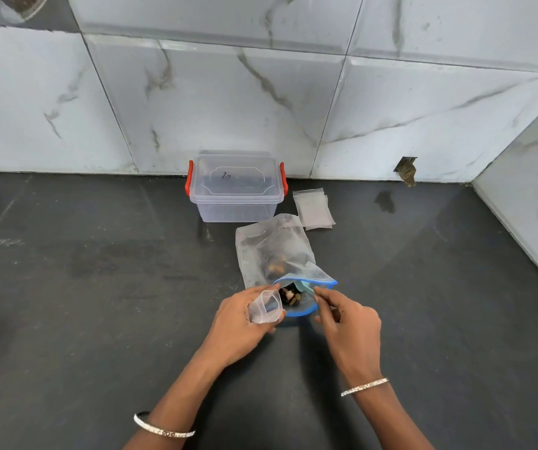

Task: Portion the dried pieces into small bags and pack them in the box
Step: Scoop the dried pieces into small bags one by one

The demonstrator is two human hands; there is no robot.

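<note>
Right now my left hand (245, 315) is curled around a small bag (266, 308), clear and empty, fingers wrapped about its lower half with its mouth held open and turned toward the large bag (274, 251). My right hand (347, 323) sits just beside it with the fingers bent; the forefinger tip touches the blue zip lip of the large bag and the thumb is near the lower lip, but I cannot tell whether it truly grips the plastic or only rests there. Nothing else is in that hand.

The large bag lies flat on the dark desk (82, 287), its mouth gaping toward me, and the dried pieces (288, 295) show brown and dark just inside the opening, with more farther up inside the bag. Beyond it stands the box (236, 186), clear plastic with red clips at both ends, its lid on, close to the tiled wall (196, 92). A few spare bags (313, 209) lie flat just right of the box, overlapping one another, near the large bag's far corner.

Each wrist carries a bangle (163, 431). The desk stretches open to my left and to my right; the wall closes it off behind, and a second tiled wall meets it at the far right corner.
</note>
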